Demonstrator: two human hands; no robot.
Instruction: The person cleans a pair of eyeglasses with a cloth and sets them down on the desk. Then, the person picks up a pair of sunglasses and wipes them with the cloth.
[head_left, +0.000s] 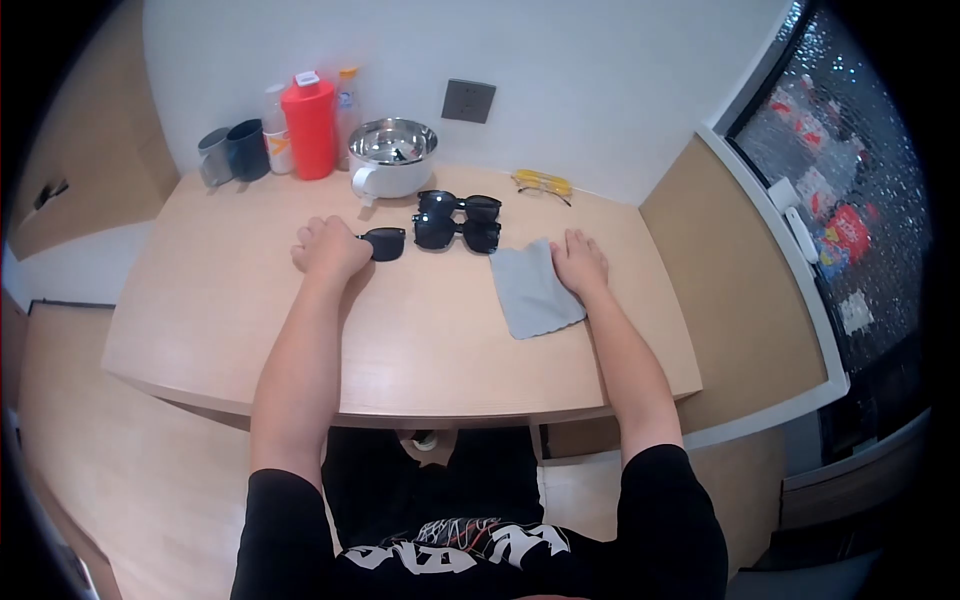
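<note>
On the left of the table, my left hand (332, 249) is closed on a pair of dark sunglasses (386, 244); one lens shows to its right and the rest is hidden under the hand. Two more pairs of black sunglasses, a rear pair (480, 207) and a front pair (479, 236), lie close together near the middle. My right hand (581, 263) rests with its fingers stretched out at the right edge of a grey cloth (533, 290), which lies flat on the table.
Along the wall stand two mugs (248, 150), a white bottle (276, 135), a red bottle (310, 130), a clear bottle with an orange cap (347, 105) and a steel-lined white bowl (395, 175). Yellow-rimmed glasses (541, 184) lie at the back right of the table (420, 350).
</note>
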